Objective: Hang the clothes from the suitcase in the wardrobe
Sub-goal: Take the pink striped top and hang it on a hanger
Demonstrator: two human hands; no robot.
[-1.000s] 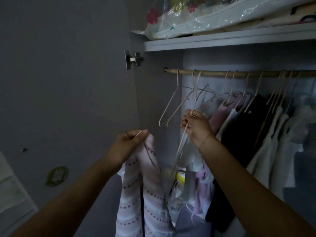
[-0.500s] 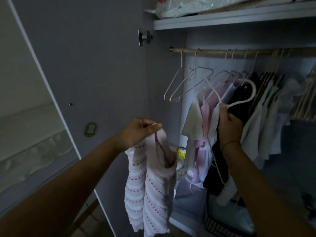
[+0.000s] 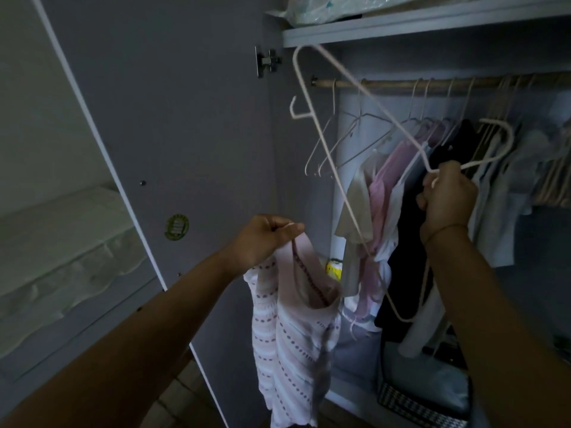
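Hanger (image 3: 312,116) now off rail (image 3: 386,84), upended.

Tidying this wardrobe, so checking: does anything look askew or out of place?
Nothing damaged. The pale hanger in the right hand is off the rail, tipped nearly on end, one corner up by the shelf. The striped top in the left hand isn't on it.

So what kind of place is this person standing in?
Probably a bedroom, facing an open wardrobe: a wooden rail crowded with hung clothes, a shelf above it, and what may be a mattress at far left.
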